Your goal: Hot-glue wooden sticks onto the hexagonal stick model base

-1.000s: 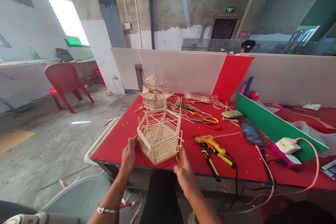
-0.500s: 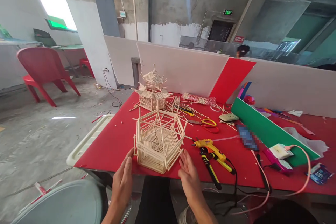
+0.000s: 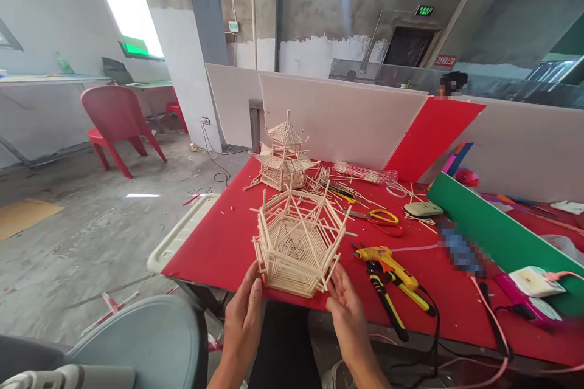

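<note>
A hexagonal frame of thin wooden sticks stands tilted toward me at the near edge of the red table. My left hand presses its fingertips against the frame's lower left corner. On the other side, my right hand touches the lower right corner with thumb and fingers. Both hands hold the frame between them, fingers mostly extended. Behind it stands a small stick pagoda model.
A yellow glue gun, black-and-yellow pliers and yellow-handled scissors lie right of the frame among loose sticks. A green board leans at right. White tray at the table's left edge; grey chair near left; red chair farther off.
My hands slid from the frame's sides to its near lower corners, and the frame tipped up toward me. The view shifted slightly.
</note>
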`<state>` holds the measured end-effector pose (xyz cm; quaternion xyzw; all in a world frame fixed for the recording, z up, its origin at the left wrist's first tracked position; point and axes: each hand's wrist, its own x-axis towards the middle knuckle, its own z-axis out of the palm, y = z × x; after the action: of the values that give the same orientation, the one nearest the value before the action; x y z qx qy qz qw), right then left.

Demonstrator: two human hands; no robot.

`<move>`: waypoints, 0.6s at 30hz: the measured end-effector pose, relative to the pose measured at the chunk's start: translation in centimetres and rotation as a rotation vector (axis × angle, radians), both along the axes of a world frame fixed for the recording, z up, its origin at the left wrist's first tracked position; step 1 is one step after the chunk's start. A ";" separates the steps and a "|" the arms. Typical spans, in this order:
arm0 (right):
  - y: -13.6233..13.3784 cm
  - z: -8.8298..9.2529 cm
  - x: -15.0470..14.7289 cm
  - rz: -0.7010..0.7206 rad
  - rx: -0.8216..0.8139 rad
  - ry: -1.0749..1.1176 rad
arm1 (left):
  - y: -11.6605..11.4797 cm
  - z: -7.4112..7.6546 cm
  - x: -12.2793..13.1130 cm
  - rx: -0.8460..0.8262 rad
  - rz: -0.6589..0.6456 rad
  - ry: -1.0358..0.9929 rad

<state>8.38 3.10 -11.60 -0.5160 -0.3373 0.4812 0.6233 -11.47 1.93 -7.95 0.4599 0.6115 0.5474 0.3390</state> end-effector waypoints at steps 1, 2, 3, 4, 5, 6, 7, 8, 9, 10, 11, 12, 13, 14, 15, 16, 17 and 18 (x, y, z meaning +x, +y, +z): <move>-0.1 0.0 -0.1 0.009 0.017 -0.012 | -0.1 0.0 0.2 0.002 0.001 0.004; -0.1 0.1 -0.1 0.017 0.036 -0.018 | -0.1 0.1 0.3 0.003 -0.001 0.009; 0.0 0.1 -0.2 0.024 0.051 -0.016 | -0.3 0.1 0.5 0.003 -0.005 0.012; 0.2 0.2 -0.2 0.029 0.062 -0.007 | -0.4 0.0 0.6 0.004 -0.010 0.012; 0.4 0.3 -0.2 0.034 0.065 0.006 | -0.5 0.0 0.7 0.003 -0.017 0.010; 0.5 0.3 -0.1 0.035 0.063 0.018 | -0.7 0.0 0.7 0.000 -0.025 0.006; 0.6 0.4 0.0 0.034 0.053 0.031 | -0.8 0.1 0.7 -0.002 -0.025 0.004; 0.5 0.4 0.2 0.032 0.038 0.044 | -0.8 0.2 0.6 0.003 -0.010 0.007; 0.3 0.5 0.4 0.032 0.022 0.054 | -0.8 0.5 0.4 0.021 0.022 0.025; 0.0 0.5 0.7 0.032 0.008 0.058 | -0.8 0.9 0.3 0.053 0.070 0.060; -0.5 0.5 1.0 0.028 0.001 0.054 | -0.7 1.4 0.1 0.101 0.128 0.109; -1.0 0.6 1.5 0.021 -0.001 0.041 | -0.5 2.1 -0.1 0.163 0.181 0.173; -1.6 0.7 2.0 0.010 0.001 0.018 | -0.3 2.8 -0.2 0.225 0.224 0.238; -2.2 0.9 2.6 -0.005 0.002 -0.013 | 0.0 3.7 -0.3 0.287 0.245 0.289; -2.7 1.2 3.2 -0.014 0.000 -0.052 | 0.4 4.6 -0.4 0.339 0.241 0.330; -3.2 1.7 3.9 -0.023 -0.004 -0.101 | 0.8 5.5 -0.5 0.393 0.236 0.361; -3.5 2.2 4.7 -0.031 -0.005 -0.161 | 1.2 6.4 -0.5 0.437 0.218 0.386; -3.7 2.9 5.4 -0.044 -0.001 -0.239 | 1.7 7.4 -0.6 0.469 0.185 0.410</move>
<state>13.81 -0.64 -8.72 -0.5774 -0.3975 0.4027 0.5886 -12.02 3.63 -0.58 0.5689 0.5635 0.5976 0.0424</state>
